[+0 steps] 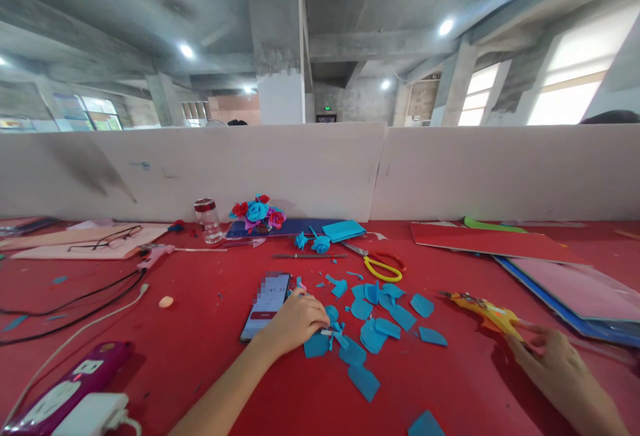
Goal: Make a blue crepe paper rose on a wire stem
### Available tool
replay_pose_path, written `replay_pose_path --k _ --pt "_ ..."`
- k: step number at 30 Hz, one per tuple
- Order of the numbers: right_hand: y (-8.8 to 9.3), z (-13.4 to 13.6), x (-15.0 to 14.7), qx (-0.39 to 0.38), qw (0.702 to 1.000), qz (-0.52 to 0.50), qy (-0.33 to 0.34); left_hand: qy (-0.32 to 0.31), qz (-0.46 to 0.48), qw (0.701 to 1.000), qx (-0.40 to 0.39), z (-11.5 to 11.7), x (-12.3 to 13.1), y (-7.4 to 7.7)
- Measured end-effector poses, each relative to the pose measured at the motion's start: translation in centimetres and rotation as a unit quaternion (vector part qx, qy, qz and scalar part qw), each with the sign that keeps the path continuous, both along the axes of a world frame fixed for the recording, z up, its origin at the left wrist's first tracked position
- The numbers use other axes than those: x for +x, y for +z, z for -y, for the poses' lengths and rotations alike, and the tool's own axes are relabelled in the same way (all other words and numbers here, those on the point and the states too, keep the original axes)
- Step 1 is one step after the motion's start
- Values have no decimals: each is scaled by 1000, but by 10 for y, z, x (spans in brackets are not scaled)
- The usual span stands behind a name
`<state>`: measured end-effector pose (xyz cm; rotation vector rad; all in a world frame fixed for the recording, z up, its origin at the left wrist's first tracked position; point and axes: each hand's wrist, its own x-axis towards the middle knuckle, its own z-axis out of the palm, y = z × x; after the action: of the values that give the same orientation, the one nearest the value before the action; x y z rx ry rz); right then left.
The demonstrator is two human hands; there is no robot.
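Note:
My right hand point(555, 363) grips the rear of a yellow glue gun point(487, 313), its nozzle pointing left above the red tabletop. Amid cut blue paper petals point(373, 337), my left hand point(303, 319) has its fingers curled and closed. A small twisted blue paper piece point(336, 329) with a whitish bit shows at those fingers, but whether they hold it is hidden. Just left of that hand lies a phone point(265, 306) with its screen lit. Scissors point(383, 266) with yellow and red handles rest beyond the petals.
Behind the petals are blue paper flowers point(320, 243), a folded blue paper point(344, 230), a flower arrangement point(259, 213) and a glass jar point(209, 223). Coloured sheets point(575, 283) lie at right. Glasses point(105, 239), cables and a purple power strip point(75, 383) occupy the left. A white partition point(200, 169) closes the back.

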<state>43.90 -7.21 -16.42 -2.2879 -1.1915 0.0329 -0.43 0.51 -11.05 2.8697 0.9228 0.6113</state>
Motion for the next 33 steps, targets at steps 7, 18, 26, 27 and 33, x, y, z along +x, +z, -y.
replay_pose_path --k 7,18,26,27,33 --pt "4 3 -7 18 999 -26 35 -20 -30 999 40 -4 2 -2" --pt "-4 1 0 35 997 -17 61 -46 -29 998 29 -11 1 9" --pt "39 11 -54 190 976 54 94 16 89 996 28 10 4 24" --pt "47 10 -72 189 972 -6 139 26 110 993 30 15 6 28" --pt "82 -7 -191 70 822 -424 373 84 175 978 74 32 17 30"
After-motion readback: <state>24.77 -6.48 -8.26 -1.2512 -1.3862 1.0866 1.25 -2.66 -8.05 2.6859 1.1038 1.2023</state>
